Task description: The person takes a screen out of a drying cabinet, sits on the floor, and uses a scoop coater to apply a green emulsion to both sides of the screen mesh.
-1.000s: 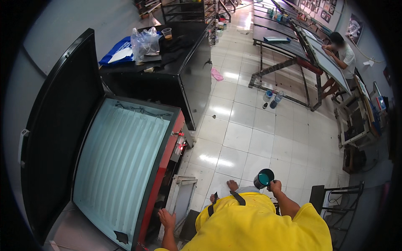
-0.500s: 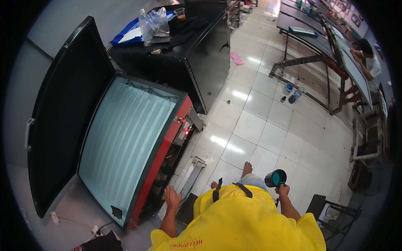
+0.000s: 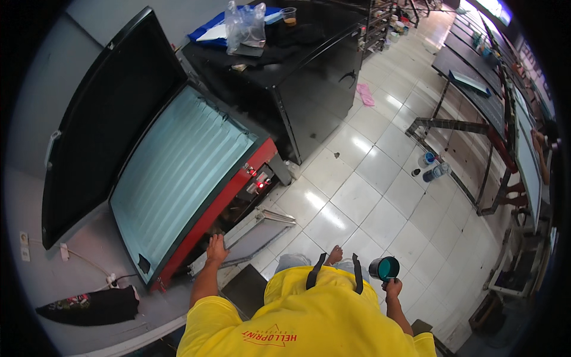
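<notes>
In my right hand (image 3: 392,288) is a dark mug (image 3: 384,269), gripped by its handle and held out over the floor. Its inside shows teal; whether that is liquid or lining I cannot tell. My left hand (image 3: 217,250) is closed over the upper edge of a framed mesh screen (image 3: 256,237), a pale rectangular frame with a grey panel. This frame stands tilted beside the red front of a low machine (image 3: 220,211). The machine's black lid (image 3: 113,131) is raised, and white ribbed tubes (image 3: 178,178) show inside.
A black cabinet (image 3: 321,89) stands behind the machine, with a clear plastic bag (image 3: 245,30) and a cup (image 3: 288,16) on top. Bottles (image 3: 437,172) stand on the tiled floor near a long table (image 3: 470,98). A dark cloth (image 3: 89,306) lies at lower left, near a cable.
My left hand has moved from open beside the frame onto its edge, and more of the mesh shows. The mug stays in my right hand. My view has shifted; the person at the table is mostly hidden.
</notes>
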`<state>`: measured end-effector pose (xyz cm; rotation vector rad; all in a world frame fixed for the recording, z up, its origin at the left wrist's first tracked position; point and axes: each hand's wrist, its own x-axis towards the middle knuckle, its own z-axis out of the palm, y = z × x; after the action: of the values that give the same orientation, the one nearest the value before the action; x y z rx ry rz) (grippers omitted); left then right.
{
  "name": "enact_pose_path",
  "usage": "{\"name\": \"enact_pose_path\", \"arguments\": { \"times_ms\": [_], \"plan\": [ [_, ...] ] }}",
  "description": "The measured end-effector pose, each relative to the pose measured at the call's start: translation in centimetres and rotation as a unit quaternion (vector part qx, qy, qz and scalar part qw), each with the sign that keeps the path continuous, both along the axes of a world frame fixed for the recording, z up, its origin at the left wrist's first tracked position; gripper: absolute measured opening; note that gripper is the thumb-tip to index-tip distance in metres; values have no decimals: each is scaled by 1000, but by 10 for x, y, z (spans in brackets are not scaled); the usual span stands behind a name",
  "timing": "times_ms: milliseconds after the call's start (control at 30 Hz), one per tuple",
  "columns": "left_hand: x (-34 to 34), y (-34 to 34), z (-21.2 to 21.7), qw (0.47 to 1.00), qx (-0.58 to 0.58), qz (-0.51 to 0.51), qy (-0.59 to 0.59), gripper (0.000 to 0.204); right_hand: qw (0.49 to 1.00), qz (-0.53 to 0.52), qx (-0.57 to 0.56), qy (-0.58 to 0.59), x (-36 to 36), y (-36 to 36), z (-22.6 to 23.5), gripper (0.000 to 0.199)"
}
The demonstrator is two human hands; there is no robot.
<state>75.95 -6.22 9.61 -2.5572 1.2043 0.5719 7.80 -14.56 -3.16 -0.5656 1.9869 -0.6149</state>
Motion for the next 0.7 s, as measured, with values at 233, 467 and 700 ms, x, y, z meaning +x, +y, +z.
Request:
{"name": "enact_pose_path", "arguments": {
  "times_ms": [233, 467, 700],
  "plan": [
    [25, -17, -6, 999, 1, 35, 18, 66, 999, 7, 3, 52, -17, -7, 1, 15],
    [50, -10, -12, 999, -15, 37, 8, 61, 998, -37, 3, 45, 18, 7, 11, 17],
    [68, 11, -21, 998, -19, 57, 16, 57, 999, -31, -1, 20, 72, 16, 13, 16]
  ]
}}
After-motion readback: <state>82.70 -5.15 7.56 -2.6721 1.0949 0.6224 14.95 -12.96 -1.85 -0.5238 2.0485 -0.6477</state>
